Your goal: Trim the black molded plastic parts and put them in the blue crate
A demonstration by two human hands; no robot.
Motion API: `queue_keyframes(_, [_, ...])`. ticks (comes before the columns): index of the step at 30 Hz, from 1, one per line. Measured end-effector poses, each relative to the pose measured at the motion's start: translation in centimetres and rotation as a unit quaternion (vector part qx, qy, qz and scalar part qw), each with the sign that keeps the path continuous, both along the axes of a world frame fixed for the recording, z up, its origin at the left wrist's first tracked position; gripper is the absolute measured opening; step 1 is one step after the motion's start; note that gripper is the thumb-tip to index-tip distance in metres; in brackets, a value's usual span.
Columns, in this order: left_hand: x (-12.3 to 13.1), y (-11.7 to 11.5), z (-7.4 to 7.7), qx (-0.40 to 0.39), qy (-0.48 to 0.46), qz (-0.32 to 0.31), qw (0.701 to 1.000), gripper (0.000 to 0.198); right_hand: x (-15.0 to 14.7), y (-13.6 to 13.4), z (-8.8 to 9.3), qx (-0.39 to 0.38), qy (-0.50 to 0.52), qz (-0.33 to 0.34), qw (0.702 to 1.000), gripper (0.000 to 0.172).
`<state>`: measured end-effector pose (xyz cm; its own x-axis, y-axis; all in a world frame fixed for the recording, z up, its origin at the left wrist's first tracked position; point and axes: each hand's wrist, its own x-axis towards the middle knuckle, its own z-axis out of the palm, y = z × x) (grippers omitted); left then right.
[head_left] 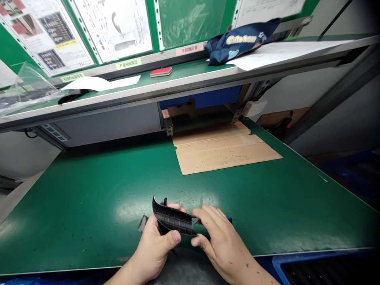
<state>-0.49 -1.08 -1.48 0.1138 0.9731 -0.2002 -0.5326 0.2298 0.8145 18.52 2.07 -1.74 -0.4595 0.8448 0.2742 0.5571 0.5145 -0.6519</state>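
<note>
Both hands gripped one curved black plastic part [173, 219] above the worktop [89, 198]: left hand [156, 245] clenched underneath, right hand [218, 237] pinching its end; looked like inspection, turning it next.

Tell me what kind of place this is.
Probably a factory inspection or assembly station: a green-matted bench, instruction sheets hung on the board above a shelf, and both hands, left and right, holding a black ribbed plastic part.

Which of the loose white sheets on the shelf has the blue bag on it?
The right sheet: the blue bag lies on its left end. The left sheet carries no bag.
</note>
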Motion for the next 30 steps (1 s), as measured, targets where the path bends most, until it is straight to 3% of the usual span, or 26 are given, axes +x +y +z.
queue_keyframes(6, [0.0, -0.6, -0.4, 0.003, 0.015, -0.020, 1.000, 0.046, -0.1, 0.0, 0.2, 0.061, -0.070, 0.008, 0.996, 0.062])
queue_keyframes(12, [-0.4, -0.8, -0.7, 0.003, 0.045, -0.028, 0.999, 0.045, -0.2, 0.2, 0.5, 0.079, -0.130, 0.016, 0.988, 0.038])
queue_keyframes(17, [-0.5, -0.7, 0.0, 0.018, 0.087, -0.042, 0.995, 0.041, 0.0, 0.3, 0.2, 0.049, -0.123, 0.044, 0.990, 0.036])
queue_keyframes(22, [-0.4, -0.7, -0.1, 0.015, 0.060, -0.049, 0.997, 0.041, 0.3, 0.4, -0.2, -0.091, 0.023, 0.143, 0.985, 0.051])
queue_keyframes(26, [0.0, -0.7, 0.0, -0.003, -0.005, -0.039, 0.999, 0.043, 0.0, 0.1, -0.5, -0.130, 0.134, 0.079, 0.979, 0.054])
queue_keyframes(30, [0.4, -0.7, 0.6, -0.025, -0.048, -0.034, 0.998, 0.044, -0.5, -0.5, -0.3, -0.118, 0.143, 0.052, 0.981, 0.058])
